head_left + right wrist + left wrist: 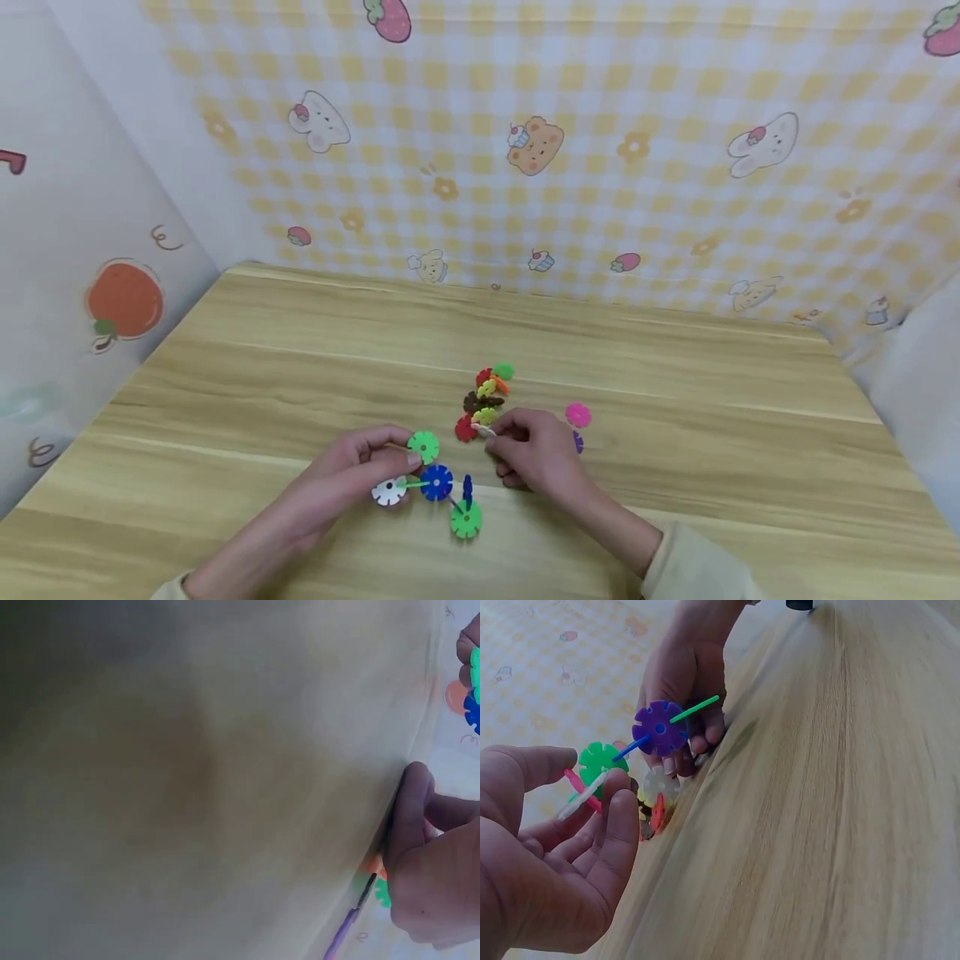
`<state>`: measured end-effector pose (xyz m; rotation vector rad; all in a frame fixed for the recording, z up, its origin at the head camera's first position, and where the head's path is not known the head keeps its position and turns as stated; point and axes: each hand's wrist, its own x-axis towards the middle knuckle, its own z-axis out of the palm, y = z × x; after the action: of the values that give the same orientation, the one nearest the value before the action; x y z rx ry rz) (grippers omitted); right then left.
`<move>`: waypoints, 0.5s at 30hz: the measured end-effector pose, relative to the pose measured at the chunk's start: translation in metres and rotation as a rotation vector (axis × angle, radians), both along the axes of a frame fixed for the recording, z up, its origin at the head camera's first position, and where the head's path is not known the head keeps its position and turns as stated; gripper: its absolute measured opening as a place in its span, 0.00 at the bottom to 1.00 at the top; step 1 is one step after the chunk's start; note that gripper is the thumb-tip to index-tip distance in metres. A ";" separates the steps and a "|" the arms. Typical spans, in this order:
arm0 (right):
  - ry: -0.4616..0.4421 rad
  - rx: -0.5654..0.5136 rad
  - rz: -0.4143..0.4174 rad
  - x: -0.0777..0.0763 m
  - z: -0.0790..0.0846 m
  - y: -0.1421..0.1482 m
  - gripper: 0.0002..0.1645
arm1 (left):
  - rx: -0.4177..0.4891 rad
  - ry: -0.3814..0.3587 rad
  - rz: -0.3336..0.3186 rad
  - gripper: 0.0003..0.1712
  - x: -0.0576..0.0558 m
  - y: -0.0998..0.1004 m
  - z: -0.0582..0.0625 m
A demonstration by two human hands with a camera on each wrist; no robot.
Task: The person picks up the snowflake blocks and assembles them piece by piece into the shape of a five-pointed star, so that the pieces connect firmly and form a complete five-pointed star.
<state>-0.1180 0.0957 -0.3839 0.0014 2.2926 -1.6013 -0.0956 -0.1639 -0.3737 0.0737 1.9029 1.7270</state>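
1. Two hands are seen over the bench (pixel 675 375), each occupied with small notched discs.
2. By the left hand (pixel 341 479), a joined chain (pixel 431 492) is held above the wood; its thumb and fingers are clamped on the upper green disc (pixel 426 440).
3. Within that chain, a white disc (pixel 386 495) is linked to a blue disc (pixel 444 488) by a green one seen edge-on. The lower green disc (pixel 467 528) is hung nearer the body, and a dark blue piece (pixel 468 490) is fixed upright at its top.
4. By the right hand (pixel 542 450), a small white piece (pixel 486 432) is pinched between thumb and finger. Whether it is slotted into the red disc (pixel 464 430) just beside it cannot be told.
5. That red disc is placed at the near end of a cluster (pixel 470 403), in which brown, yellow, orange, red and green discs are crowded together.
6. A pink disc (pixel 578 416) is left to the right of this hand; a purple disc (pixel 578 443) is partly covered by it.
7. Behind, a yellow-checked cloth (pixel 600 83) is hung, printed with animals and strawberries.
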 end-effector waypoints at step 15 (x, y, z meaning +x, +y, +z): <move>-0.050 -0.321 -0.271 0.029 0.033 0.050 0.09 | 0.085 0.056 -0.087 0.22 0.000 0.021 0.011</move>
<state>-0.0890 0.1455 -0.3507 0.2812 2.0414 -2.0641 -0.0960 -0.1429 -0.3623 0.2362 1.8373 1.7637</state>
